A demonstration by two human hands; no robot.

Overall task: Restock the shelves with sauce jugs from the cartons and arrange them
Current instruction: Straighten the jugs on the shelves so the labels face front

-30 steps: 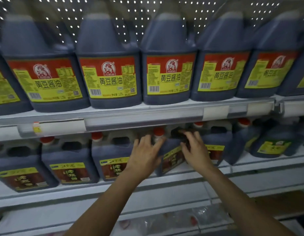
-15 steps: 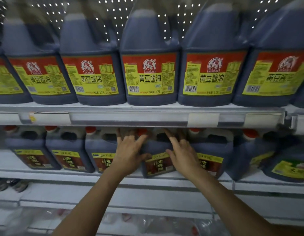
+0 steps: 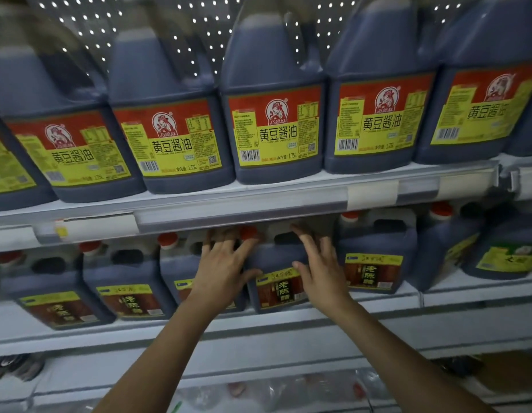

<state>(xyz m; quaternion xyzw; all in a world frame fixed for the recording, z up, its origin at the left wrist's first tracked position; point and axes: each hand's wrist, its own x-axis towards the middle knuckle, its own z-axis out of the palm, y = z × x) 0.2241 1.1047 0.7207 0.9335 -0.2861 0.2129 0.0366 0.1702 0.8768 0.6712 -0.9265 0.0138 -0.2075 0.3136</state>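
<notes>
At centre frame, on the lower shelf (image 3: 288,315), both hands are squaring up one dark jug (image 3: 278,281).
Left hand (image 3: 221,271) is pressing flat on the jug's left shoulder with fingers spread and grasping nothing; right hand (image 3: 319,268) is lying flat on its right side, equally near. The jug is standing upright between them, label turned slightly left, so straightening it probably needs a push from the left hand.

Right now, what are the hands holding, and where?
Both hands, left hand and right hand, press the upper sides of one brown-labelled jug, fingers spread, not curled.
</notes>
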